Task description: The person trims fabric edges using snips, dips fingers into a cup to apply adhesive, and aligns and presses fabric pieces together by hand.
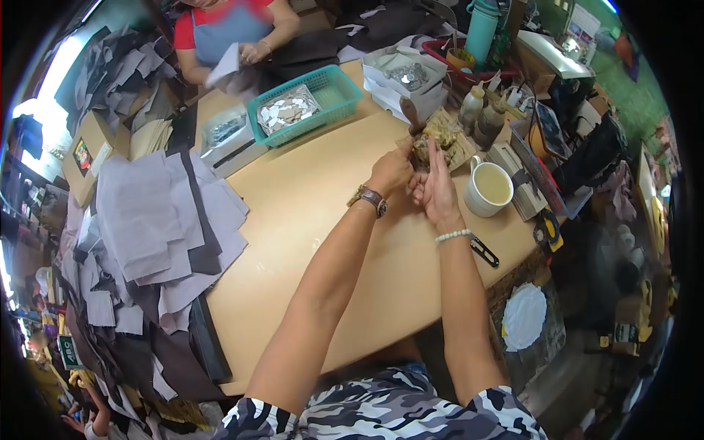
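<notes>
Both my hands reach to the back right of the wooden table, close together beside a yellow-brown, crusted clump (447, 139). My left hand (392, 173), below a wristwatch, has its fingers bent in toward the clump; what they hold, if anything, is hidden. A brown wooden handle (411, 114) rises just above its fingertips. My right hand (438, 189), below a beaded bracelet, is turned on edge with its fingers stretched out beside the clump. A white mug (488, 189) of yellowish liquid stands right of it. Below the mug lies a black cutter (485, 251).
A teal basket (304, 106) of pale pieces and a white box (405, 70) of metal parts are at the back. Grey fabric pieces (147, 220) are stacked at left. Bottles (489, 121) stand at right. A co-worker (227, 37) handles pale material across the table.
</notes>
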`<state>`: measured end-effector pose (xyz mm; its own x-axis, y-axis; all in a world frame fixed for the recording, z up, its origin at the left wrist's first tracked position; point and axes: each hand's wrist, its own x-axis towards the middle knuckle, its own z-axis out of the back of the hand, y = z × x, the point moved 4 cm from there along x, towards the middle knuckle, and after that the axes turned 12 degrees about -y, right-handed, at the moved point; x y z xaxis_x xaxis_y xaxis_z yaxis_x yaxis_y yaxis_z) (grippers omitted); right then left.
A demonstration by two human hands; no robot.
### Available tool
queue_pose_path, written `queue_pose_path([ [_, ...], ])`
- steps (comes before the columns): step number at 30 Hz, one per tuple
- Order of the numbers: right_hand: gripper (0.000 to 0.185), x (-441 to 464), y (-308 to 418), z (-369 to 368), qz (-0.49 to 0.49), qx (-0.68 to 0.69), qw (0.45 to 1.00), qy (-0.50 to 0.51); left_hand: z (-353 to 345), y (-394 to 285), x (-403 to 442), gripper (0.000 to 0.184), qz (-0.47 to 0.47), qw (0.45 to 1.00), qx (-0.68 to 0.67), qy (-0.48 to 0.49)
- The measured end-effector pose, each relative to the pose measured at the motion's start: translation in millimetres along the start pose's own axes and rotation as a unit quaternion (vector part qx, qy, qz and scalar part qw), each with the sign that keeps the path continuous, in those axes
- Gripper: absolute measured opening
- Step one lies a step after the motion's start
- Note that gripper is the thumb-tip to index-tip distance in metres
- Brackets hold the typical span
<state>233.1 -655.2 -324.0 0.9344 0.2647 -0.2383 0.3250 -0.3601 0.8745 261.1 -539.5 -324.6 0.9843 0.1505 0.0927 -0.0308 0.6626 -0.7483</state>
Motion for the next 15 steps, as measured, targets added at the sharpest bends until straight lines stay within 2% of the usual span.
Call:
queue_pose_path([
  [1,0.063,-4.3,-2.2,0.5,-0.015,0.021,1.000,-0.003,0.5,0.0,-0.5,0.058,0.031,0.999,-0.008,0.025],
  [2,0.062,-7.8,-3.6,1.7,-0.029,0.043,0.999,-0.005,-6.2,10.1,6.2,0.054,-0.064,0.996,0.025,-0.061],
  [7,0.067,-18.6,-11.7,18.0,-0.090,0.134,0.987,-0.030,-2.8,2.1,7.6,0.042,-0.066,0.995,0.055,-0.056],
  [10,0.068,-5.5,-18.2,29.0,-0.103,-0.030,0.990,-0.091,-4.2,5.7,10.6,0.046,-0.062,0.995,0.055,-0.049],
  [11,0.067,2.3,-7.6,30.1,0.030,-0.190,0.972,-0.137,-3.9,6.2,13.4,0.046,-0.068,0.995,0.046,-0.062],
  [12,0.067,2.2,5.6,23.6,0.159,-0.341,0.909,-0.180,-6.0,7.8,13.0,0.046,-0.073,0.994,0.036,-0.071],
  [13,0.066,-2.8,17.3,13.4,0.278,-0.476,0.806,-0.216,-7.8,9.7,10.2,0.046,-0.076,0.994,0.025,-0.076],
  [14,0.067,-24.2,51.8,-13.1,0.291,-0.616,0.682,-0.266,-3.3,2.7,6.0,0.042,-0.065,0.995,0.035,-0.069],
  [15,0.068,-11.3,54.0,-13.5,0.264,-0.669,0.648,-0.250,-1.0,-1.7,3.6,0.041,-0.064,0.995,0.039,-0.070],
])
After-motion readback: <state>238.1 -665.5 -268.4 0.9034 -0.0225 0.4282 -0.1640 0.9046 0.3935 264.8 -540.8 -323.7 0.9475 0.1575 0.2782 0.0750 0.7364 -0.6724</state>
